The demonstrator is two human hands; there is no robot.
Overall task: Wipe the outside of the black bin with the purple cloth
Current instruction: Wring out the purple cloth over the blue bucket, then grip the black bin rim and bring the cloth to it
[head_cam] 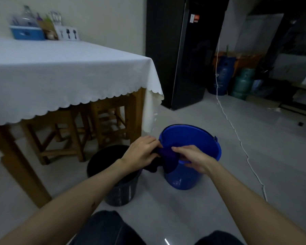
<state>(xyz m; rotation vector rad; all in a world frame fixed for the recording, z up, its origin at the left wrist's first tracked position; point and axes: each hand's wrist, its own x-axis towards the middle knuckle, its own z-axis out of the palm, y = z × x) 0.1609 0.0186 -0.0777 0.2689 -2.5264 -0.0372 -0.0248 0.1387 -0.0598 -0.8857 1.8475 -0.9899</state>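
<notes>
Seen from above, two bare forearms reach forward over a pale, glossy tiled floor [193,206]. Both hands hold a dark purple cloth [167,157], soft and crumpled, bunched between them above the near rim of a round blue plastic bucket [193,138]. The left hand [140,152] grasps the cloth's left end with curled fingers; the right hand [191,158] pinches its right end, thumb and fingers closed on the fabric. A fold of cloth hangs down against the bucket's smooth outer wall.

The black bin [120,188], a round tapering plastic tub with a shiny ribbed side, stands on the floor just left of the bucket, partly under the left wrist. It looks apart from the cloth, though the dim light makes that hard to judge.

Behind the bin is a wooden table [131,114] under a white scallop-edged tablecloth [69,71]. A thin white cord [237,133] snakes across the floor to the right.
</notes>
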